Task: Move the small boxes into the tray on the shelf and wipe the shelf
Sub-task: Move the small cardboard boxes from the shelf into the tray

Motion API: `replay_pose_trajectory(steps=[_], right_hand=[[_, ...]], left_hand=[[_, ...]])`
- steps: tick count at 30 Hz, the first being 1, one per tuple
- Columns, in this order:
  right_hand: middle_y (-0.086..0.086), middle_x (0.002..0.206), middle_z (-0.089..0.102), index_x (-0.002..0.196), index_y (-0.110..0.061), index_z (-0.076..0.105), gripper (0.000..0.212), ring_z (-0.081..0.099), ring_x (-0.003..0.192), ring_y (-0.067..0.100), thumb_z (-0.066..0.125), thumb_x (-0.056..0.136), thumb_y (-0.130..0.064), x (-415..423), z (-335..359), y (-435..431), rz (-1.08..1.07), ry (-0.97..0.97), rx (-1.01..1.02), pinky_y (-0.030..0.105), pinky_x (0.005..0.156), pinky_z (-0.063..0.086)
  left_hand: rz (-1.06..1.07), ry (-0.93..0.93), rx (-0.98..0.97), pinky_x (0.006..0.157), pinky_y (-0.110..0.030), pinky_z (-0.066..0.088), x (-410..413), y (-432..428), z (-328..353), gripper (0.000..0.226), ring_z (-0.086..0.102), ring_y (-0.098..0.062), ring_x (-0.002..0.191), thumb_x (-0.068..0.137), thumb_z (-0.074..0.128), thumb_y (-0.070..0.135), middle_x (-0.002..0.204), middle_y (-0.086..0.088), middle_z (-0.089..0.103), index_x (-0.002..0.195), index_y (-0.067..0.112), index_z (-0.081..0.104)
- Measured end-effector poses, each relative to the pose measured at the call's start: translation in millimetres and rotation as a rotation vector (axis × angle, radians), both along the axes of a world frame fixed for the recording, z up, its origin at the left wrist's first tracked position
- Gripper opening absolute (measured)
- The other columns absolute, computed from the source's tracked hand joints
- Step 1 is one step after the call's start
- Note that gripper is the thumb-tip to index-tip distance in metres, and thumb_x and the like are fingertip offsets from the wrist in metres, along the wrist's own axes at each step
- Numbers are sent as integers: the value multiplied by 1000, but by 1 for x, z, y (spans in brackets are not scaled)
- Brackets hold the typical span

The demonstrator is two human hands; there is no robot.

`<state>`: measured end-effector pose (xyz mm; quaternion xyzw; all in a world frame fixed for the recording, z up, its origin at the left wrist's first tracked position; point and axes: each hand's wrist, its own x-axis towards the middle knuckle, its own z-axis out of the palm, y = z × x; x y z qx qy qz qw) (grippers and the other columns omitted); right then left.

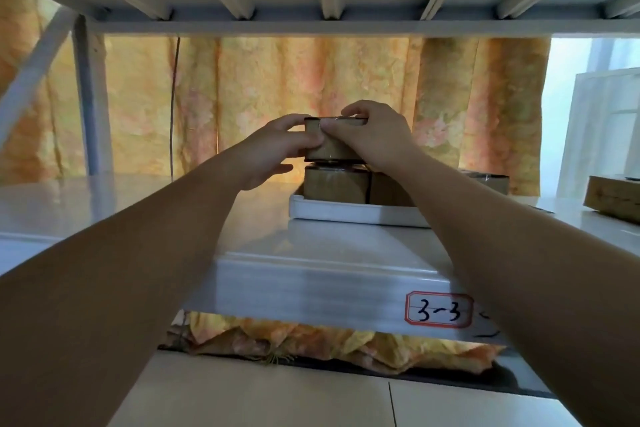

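I think this is a storeroom inside a home: I see a white metal shelf (pixel 311 274) with a handwritten label (pixel 439 310) "3-3" at 5 o'clock, taped cardboard boxes (pixel 335 185) at centre, and a flowery orange curtain (pixel 277 87) at 12 o'clock

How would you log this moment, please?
both hands: left hand, right hand | held: small box | above boxes in tray
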<state>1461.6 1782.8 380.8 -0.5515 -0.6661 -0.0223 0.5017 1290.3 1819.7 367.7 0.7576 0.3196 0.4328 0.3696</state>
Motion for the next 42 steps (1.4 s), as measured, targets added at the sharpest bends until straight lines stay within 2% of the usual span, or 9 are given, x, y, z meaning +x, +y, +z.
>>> replay_pose_trajectory(steps=[15, 19, 21, 24, 27, 32, 36, 40, 42], right_hand=[[2, 121, 60, 112, -26, 63, 57, 58, 110, 22, 60, 73, -67, -1, -5, 3, -24, -68, -62, 38, 92, 50], [8, 135, 48, 127, -26, 55, 65, 49, 123, 27, 45, 81, -71, -2, 0, -5, -128, 75, 91, 36, 92, 42], [9, 133, 48, 126, -26, 55, 57, 49, 120, 26, 42, 87, -65, 0, 6, -11, -192, 104, 185, 34, 91, 40], [8, 131, 49, 122, -25, 56, 42, 51, 117, 25, 46, 91, -51, 9, 13, -20, -246, 91, 241, 34, 92, 44], [8, 134, 46, 124, -24, 55, 35, 47, 120, 27, 49, 91, -37, 29, 18, -34, -390, -77, 207, 40, 93, 48], [9, 135, 47, 128, -21, 53, 39, 39, 127, 30, 50, 90, -30, 99, 31, -65, -602, -240, 117, 43, 96, 42], [10, 128, 53, 121, -16, 56, 38, 40, 125, 33, 49, 84, -26, 177, 32, -85, -732, -266, -56, 40, 93, 42], [12, 98, 57, 78, -9, 49, 13, 52, 108, 37, 39, 72, -16, 270, 26, -107, -791, -273, -200, 36, 79, 38], [10, 89, 57, 73, -11, 49, 11, 55, 98, 35, 39, 71, -12, 315, 22, -118, -772, -218, -202, 32, 73, 36]], left_hand=[[60, 69, 88, 97, -39, 42, 1, -7, -5, 40, 57, -17, 107, 92, 59, 24, 114, 3, 62, 130, 33, 48], [165, 53, 279, 98, -29, 35, 8, -17, 0, 44, 42, -16, 131, 91, 57, 37, 142, 0, 47, 134, 33, 46], [299, 51, 523, 101, -26, 32, 15, -29, 4, 45, 40, -13, 133, 93, 54, 37, 144, 5, 46, 136, 30, 45], [485, 202, 895, 98, -23, 30, 30, -51, 12, 43, 41, -15, 132, 93, 52, 29, 142, 5, 49, 136, 26, 47], [490, 420, 1037, 100, -33, 38, 56, -68, 18, 45, 37, -17, 135, 93, 49, 25, 145, 5, 46, 138, 25, 45], [445, 590, 1024, 98, -39, 40, 122, -99, 34, 52, 30, -21, 138, 93, 46, 27, 153, 4, 32, 144, 26, 34], [448, 606, 1011, 97, -38, 39, 190, -126, 38, 47, 31, -21, 136, 93, 46, 28, 150, 2, 35, 139, 25, 40], [425, 611, 975, 95, -39, 39, 270, -148, 31, 46, 34, -24, 133, 92, 46, 28, 149, 1, 37, 138, 24, 42], [404, 567, 904, 92, -37, 40, 313, -154, 28, 46, 38, -23, 130, 89, 47, 26, 144, 1, 43, 136, 24, 44]])
